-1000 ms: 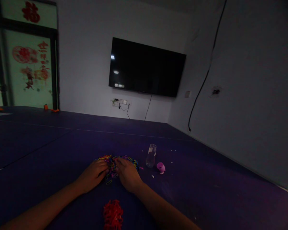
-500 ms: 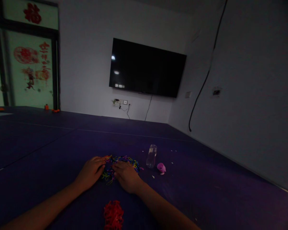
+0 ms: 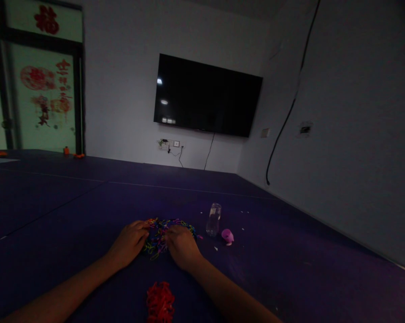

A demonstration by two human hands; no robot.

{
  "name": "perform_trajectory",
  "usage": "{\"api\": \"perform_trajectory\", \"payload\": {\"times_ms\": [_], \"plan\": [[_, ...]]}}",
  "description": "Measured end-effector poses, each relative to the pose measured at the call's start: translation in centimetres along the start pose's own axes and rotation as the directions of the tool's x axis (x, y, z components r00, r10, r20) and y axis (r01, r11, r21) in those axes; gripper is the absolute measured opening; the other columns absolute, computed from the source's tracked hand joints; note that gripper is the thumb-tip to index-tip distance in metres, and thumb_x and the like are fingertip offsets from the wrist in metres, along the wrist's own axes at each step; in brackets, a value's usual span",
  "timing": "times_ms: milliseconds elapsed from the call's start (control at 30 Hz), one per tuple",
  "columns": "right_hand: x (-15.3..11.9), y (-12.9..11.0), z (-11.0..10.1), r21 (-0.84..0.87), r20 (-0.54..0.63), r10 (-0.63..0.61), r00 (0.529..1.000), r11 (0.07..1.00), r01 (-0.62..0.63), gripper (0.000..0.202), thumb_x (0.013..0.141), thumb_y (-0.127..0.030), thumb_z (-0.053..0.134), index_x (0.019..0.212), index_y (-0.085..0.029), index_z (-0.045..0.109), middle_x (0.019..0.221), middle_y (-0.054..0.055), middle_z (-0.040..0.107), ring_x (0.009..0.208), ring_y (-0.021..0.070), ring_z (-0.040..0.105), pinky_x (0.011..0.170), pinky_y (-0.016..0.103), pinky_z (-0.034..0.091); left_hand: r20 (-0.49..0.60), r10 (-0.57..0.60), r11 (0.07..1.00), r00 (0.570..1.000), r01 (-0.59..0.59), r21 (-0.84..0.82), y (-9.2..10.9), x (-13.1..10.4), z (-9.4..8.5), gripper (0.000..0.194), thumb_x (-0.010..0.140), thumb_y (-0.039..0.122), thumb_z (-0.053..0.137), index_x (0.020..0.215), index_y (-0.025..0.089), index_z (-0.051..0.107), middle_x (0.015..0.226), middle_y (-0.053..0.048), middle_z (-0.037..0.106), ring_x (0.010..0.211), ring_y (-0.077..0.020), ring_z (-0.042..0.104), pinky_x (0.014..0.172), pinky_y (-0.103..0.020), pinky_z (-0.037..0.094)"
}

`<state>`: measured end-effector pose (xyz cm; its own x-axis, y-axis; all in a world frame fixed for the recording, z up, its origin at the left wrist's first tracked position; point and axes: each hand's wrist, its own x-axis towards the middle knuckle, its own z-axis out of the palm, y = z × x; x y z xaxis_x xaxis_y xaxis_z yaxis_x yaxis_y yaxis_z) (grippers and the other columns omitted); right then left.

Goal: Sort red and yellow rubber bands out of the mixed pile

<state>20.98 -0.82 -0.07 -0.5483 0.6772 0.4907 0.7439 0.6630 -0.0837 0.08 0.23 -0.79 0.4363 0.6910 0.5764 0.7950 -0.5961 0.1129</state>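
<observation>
A loose heap of small multicoloured rubber bands (image 3: 157, 240) lies on the dark purple tabletop between my hands. At the heap's left edge rests my left hand (image 3: 130, 240), its fingers stretched over the outer bands. My right hand (image 3: 182, 246) is on the right part of the heap with its fingers bent and drawn together; its fingertips touch the bands, but what they hold is hidden. Closer to me is a separate pile of red rubber bands (image 3: 160, 303), which neither hand touches.
A clear bottle (image 3: 213, 220) stands right of the heap, beside a small pink cup-like piece (image 3: 227, 236). White scraps (image 3: 216, 248) dot the table (image 3: 290, 264). Orange items (image 3: 78, 156) sit at the far left edge. A television (image 3: 207, 96) hangs on the wall.
My right hand has shifted slightly right and its fingers have curled in, uncovering more bands in the heap's middle. My left hand stays nearly in place.
</observation>
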Motion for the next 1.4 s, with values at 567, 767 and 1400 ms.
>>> {"api": "perform_trajectory", "payload": {"times_ms": [567, 767, 1400], "plan": [[-0.1, 0.0, 0.0, 0.051, 0.017, 0.012, 1.000, 0.999, -0.013, 0.026, 0.093, -0.020, 0.038, 0.095, -0.017, 0.064, 0.098, 0.008, 0.066, 0.095, 0.0191, 0.058, 0.086, 0.032, 0.042, 0.001, 0.007, 0.999, 1.000, -0.007, -0.048, -0.8, -0.4, 1.2, 0.035, 0.086, 0.014, 0.039, 0.113, 0.019, 0.060, 0.119, -0.008, 0.060, 0.112, -0.0227, 0.054, 0.096, -0.041, 0.043], [0.0, 0.1, 0.1, 0.083, 0.001, 0.023, 1.000, 0.996, -0.023, 0.024, 0.091, -0.020, 0.041, 0.102, -0.017, 0.063, 0.102, 0.008, 0.065, 0.097, 0.0192, 0.058, 0.088, 0.032, 0.042, -0.102, 0.026, 0.982, 0.994, -0.045, -0.183, -0.1, -0.3, 0.3, 0.034, 0.091, 0.019, 0.036, 0.117, 0.023, 0.057, 0.117, -0.006, 0.060, 0.108, -0.0198, 0.056, 0.093, -0.039, 0.046], [-0.4, -0.3, -0.4, 0.122, -0.049, -0.172, 0.984, 0.977, 0.176, 0.040, 0.091, -0.017, 0.039, 0.131, -0.019, 0.044, 0.131, 0.008, 0.050, 0.117, 0.0182, 0.048, 0.096, 0.034, 0.040, -0.090, 0.042, 0.965, 0.995, -0.063, -0.255, 1.1, -0.8, 0.5, 0.037, 0.094, 0.028, 0.035, 0.127, 0.025, 0.051, 0.127, -0.005, 0.057, 0.119, -0.0207, 0.049, 0.101, -0.042, 0.040]]}}
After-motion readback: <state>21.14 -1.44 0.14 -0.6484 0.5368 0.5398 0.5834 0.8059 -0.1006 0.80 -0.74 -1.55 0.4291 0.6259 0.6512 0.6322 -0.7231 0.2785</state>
